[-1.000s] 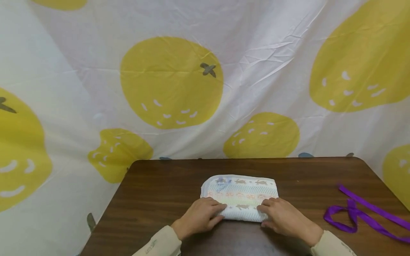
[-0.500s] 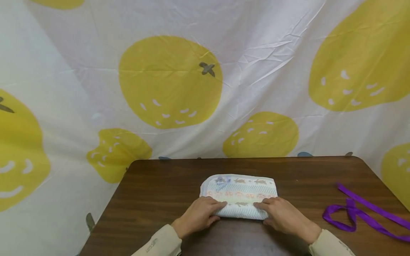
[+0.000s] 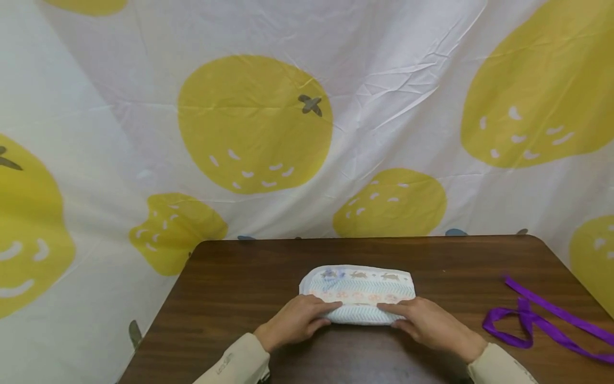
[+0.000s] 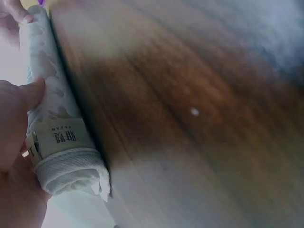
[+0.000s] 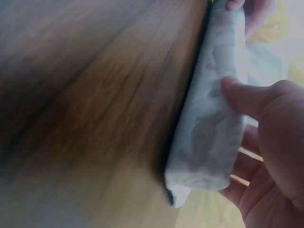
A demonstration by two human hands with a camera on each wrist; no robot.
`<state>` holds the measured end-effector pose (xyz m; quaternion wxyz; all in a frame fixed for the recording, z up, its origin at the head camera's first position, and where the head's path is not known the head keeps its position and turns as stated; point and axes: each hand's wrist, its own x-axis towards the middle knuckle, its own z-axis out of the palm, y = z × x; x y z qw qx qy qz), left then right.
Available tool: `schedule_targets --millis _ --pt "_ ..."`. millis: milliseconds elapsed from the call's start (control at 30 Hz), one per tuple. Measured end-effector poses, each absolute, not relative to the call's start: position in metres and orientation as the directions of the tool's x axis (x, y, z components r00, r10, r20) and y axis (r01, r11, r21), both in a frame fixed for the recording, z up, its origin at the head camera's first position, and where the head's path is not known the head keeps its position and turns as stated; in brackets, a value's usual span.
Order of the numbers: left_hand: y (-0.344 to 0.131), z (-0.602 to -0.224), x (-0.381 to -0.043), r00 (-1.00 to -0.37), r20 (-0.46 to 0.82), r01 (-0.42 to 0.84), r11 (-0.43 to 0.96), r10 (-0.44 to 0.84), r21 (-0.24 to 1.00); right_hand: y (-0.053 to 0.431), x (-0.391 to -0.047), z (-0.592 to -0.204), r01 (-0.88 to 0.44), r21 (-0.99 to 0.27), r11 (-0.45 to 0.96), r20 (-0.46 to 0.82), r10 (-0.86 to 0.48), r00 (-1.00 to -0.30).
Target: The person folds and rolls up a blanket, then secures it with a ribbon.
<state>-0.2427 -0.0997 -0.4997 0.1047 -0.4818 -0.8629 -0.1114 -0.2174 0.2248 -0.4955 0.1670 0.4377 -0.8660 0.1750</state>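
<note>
Two hands are at work on one partly rolled cloth, which we find lying on the dark wood-grained counter. We record the cloth (image 3: 360,314) near the middle of the counter (image 3: 240,288), between the left hand (image 3: 298,319) and the right hand (image 3: 431,324).

The governing relation, in our judgement, is that of roll to hands. We note that the roll forms the near edge of the cloth, its long axis running left to right, roughly parallel to the counter's far edge. The flat remainder extends away on the far side, with a rounded corner at far left. Each hand is nearest its own end; neither has the advantage over the whole length.

As to the fingers, we find both sets grasping the roll: thumbs against its near face, the other fingers across the top and behind, tips pointing inward with a short run of cloth between them. We cannot tell how firmly they press.

At the left end we observe a pale label (image 4: 59,138) with dark characters and, beside it, the wound layers of the roll. The right end shows a blunter fold.

To the right, apart from the right hand, we list a purple ribbon (image 3: 526,321) lying loosely looped. Beyond the counter we see a white curtain (image 3: 144,80) printed with yellow fruit.
</note>
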Motion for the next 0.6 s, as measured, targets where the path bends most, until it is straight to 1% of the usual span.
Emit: schedule_targets --millis 200,300,400,533,600 --pt "-0.1004 -0.4962 -0.2438 -0.547 0.226 0.837 0.518 0.806 0.177 0.2283 -0.2227 -0.4999 -0.837 -0.204 0.508 0.500 -0.681 -0.536" --pt "-0.0999 -0.4934 -0.2437 -0.565 0.193 0.821 0.525 0.802 0.224 0.2290 -0.2249 -0.5011 -0.840 -0.245 0.484 0.499 -0.680 -0.537" --pt "-0.1000 -0.4914 -0.2441 -0.576 0.157 0.804 0.523 0.802 0.283 0.2304 -0.2255 -0.5016 -0.830 -0.296 0.472 0.469 -0.685 -0.557" --pt "-0.1001 -0.4903 -0.2469 -0.573 0.128 0.782 0.492 0.810 0.383 0.2321 -0.2246 -0.5015 -0.800 -0.344 0.493 0.423 -0.679 -0.600" --pt "-0.0996 -0.4904 -0.2490 -0.591 0.130 0.759 0.493 0.796 0.426 0.2320 -0.2247 -0.5020 -0.787 -0.353 0.505 0.428 -0.661 -0.616"
